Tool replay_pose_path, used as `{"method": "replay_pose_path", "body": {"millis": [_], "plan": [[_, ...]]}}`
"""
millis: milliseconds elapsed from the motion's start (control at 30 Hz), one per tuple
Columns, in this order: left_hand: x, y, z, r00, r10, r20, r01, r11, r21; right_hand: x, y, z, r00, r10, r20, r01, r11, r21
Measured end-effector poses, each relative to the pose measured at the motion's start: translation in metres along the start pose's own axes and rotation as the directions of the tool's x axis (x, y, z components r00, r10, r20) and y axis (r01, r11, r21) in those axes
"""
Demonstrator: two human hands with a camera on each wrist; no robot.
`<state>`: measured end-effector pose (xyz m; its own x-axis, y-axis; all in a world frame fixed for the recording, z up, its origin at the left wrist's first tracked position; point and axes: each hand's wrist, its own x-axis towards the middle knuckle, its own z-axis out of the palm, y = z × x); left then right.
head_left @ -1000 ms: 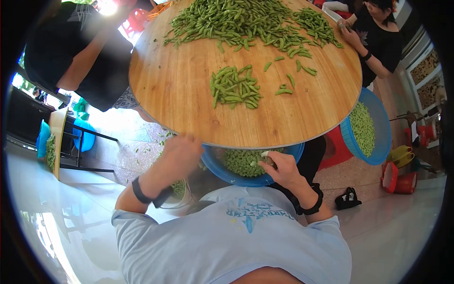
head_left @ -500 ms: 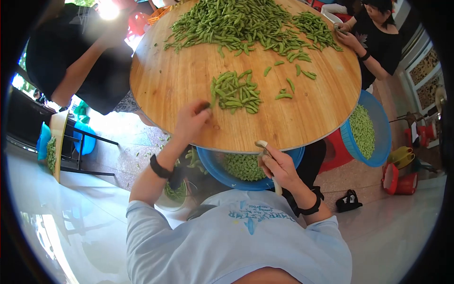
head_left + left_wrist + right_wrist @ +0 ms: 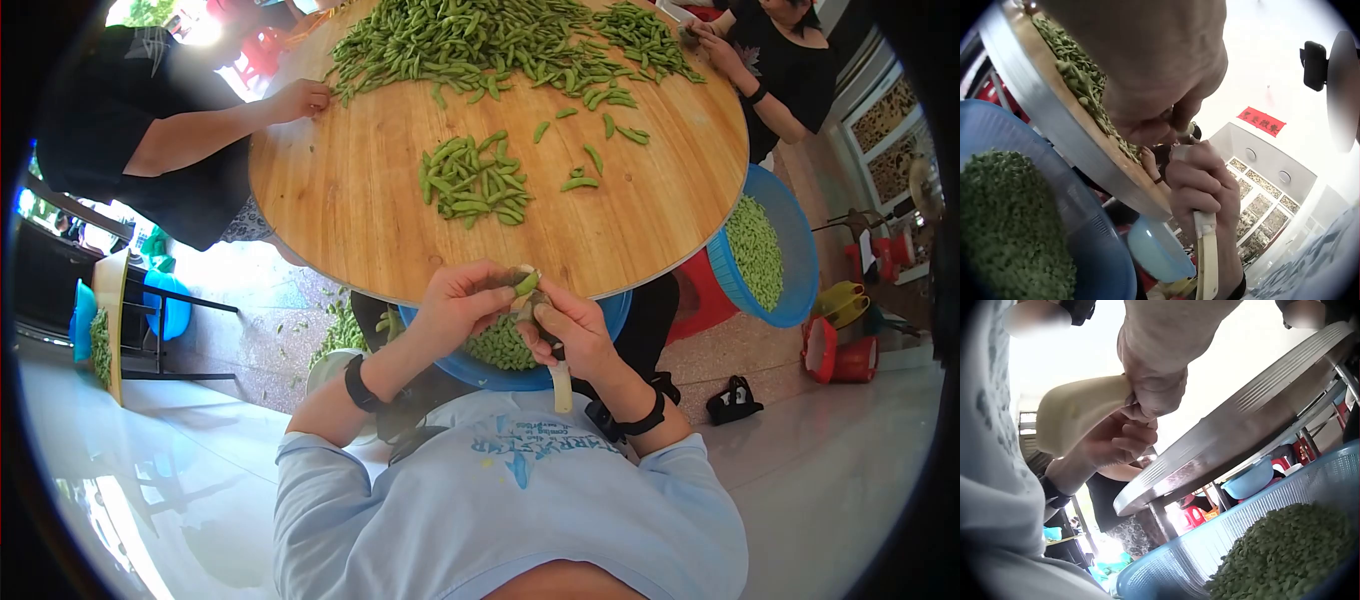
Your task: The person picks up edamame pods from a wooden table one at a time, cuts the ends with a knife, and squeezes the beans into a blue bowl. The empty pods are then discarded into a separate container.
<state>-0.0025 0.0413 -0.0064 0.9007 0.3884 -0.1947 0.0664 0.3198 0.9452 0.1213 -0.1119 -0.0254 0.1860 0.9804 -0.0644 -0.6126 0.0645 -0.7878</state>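
Observation:
My left hand (image 3: 465, 305) pinches a green soybean pod (image 3: 526, 284) between thumb and fingers, just past the near edge of the round wooden table. Against that pod, fingertips close beside the left ones, is my right hand (image 3: 580, 335). Its curled fingers grip a cream-handled tool (image 3: 562, 390), with the handle (image 3: 1207, 265) sticking out below the fist; the working end is hidden. Both hands are over a blue basin (image 3: 480, 378) of shelled green beans (image 3: 503, 345). A small heap of pods (image 3: 474, 180) lies on the table (image 3: 350, 200) ahead.
A large pile of pods (image 3: 480, 45) covers the far part of the table. Several loose pods lie right of the small heap. A second blue basin (image 3: 800, 250) of beans stands at the right. One person sits left (image 3: 150, 130), another at the far right (image 3: 775, 60).
My left hand went from the table's left near edge to beside the small heap, then back to the right hand with a pod. The right hand rose slightly, keeping the tool.

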Motion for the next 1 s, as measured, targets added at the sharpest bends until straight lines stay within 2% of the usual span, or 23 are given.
{"method": "replay_pose_path", "body": {"millis": [133,200,267,333,367,400,433,500,533,567,600,633,667,700,733,767,833,867,933,967,1000], "plan": [[-0.003,-0.001,0.005,0.998,0.065,-0.023,-0.063,0.995,0.083,0.0,0.0,0.001,1.0,-0.023,-0.008,0.024,1.0,0.008],[-0.003,-0.004,0.005,0.993,0.112,-0.03,-0.108,0.985,0.133,0.0,0.004,-0.001,0.996,-0.038,-0.081,0.031,0.996,-0.078],[0.001,-0.007,0.003,0.987,0.16,-0.033,-0.151,0.971,0.185,0.001,0.002,0.002,0.994,-0.056,-0.094,0.05,0.996,-0.067],[0.008,-0.009,-0.001,0.999,-0.021,0.044,0.027,0.99,-0.136,0.002,0.0,0.001,0.992,-0.072,-0.107,0.066,0.996,-0.057],[0.009,-0.011,-0.003,0.999,-0.021,0.042,0.027,0.99,-0.137,0.003,-0.002,-0.002,0.999,-0.028,-0.032,0.03,0.997,0.07],[0.009,-0.014,-0.005,0.977,-0.102,0.186,0.164,0.92,-0.357,0.002,-0.003,-0.005,0.999,0.007,0.046,-0.016,0.981,0.194],[0.009,-0.017,-0.007,0.929,-0.144,0.34,0.316,0.785,-0.533,-0.001,-0.004,-0.007,0.999,0.009,0.045,-0.017,0.981,0.195],[0.009,-0.024,-0.009,0.911,-0.163,0.378,0.364,0.747,-0.556,-0.003,-0.004,-0.012,0.981,0.057,0.187,-0.111,0.951,0.29],[0.009,-0.026,-0.01,0.89,-0.181,0.419,0.414,0.706,-0.574,-0.003,-0.004,-0.013,0.981,0.057,0.186,-0.11,0.951,0.288],[0.009,-0.024,-0.007,0.89,-0.178,0.42,0.413,0.705,-0.577,-0.003,-0.002,-0.013,0.993,0.102,0.057,-0.115,0.94,0.322],[0.008,-0.02,-0.003,0.96,-0.139,0.242,0.206,0.939,-0.275,-0.003,-0.002,-0.013,0.986,0.149,-0.07,-0.115,0.927,0.356],[0.008,-0.015,0.0,0.996,-0.021,0.089,0.011,0.993,0.114,-0.002,-0.002,-0.013,0.987,0.146,-0.07,-0.113,0.928,0.355],[0.009,-0.011,0.002,0.996,-0.021,0.089,0.01,0.993,0.115,-0.002,-0.003,-0.011,0.988,0.144,-0.06,-0.112,0.92,0.377],[0.008,-0.008,0.005,0.936,0.322,0.142,-0.35,0.802,0.484,-0.003,-0.001,-0.01,0.988,0.147,-0.05,-0.115,0.909,0.401],[0.006,-0.005,0.006,0.76,0.568,0.316,-0.578,0.367,0.728,-0.004,0.0,-0.01,0.987,0.153,-0.049,-0.121,0.907,0.404],[0.003,-0.002,0.008,0.76,0.569,0.314,-0.576,0.367,0.73,-0.002,0.0,-0.01,0.985,0.172,-0.032,-0.141,0.889,0.436],[-0.004,0.003,0.011,0.698,0.59,0.406,-0.556,0.088,0.827,-0.001,0.0,-0.012,0.982,0.189,-0.015,-0.161,0.87,0.466],[-0.005,0.004,0.011,0.7,0.589,0.405,-0.554,0.089,0.828,-0.002,0.002,-0.012,0.983,0.181,-0.007,-0.159,0.877,0.454],[-0.006,0.006,0.011,0.735,0.585,0.343,-0.566,0.25,0.786,-0.003,0.004,-0.009,0.985,0.172,0.002,-0.155,0.883,0.443],[-0.006,0.005,0.012,0.734,0.586,0.344,-0.566,0.248,0.786,-0.003,0.003,-0.006,0.987,0.163,-0.015,-0.141,0.895,0.423],[-0.006,0.002,0.014,0.84,0.507,0.192,-0.478,0.524,0.705,-0.003,0.002,-0.004,0.988,0.152,-0.032,-0.127,0.907,0.401]]}}
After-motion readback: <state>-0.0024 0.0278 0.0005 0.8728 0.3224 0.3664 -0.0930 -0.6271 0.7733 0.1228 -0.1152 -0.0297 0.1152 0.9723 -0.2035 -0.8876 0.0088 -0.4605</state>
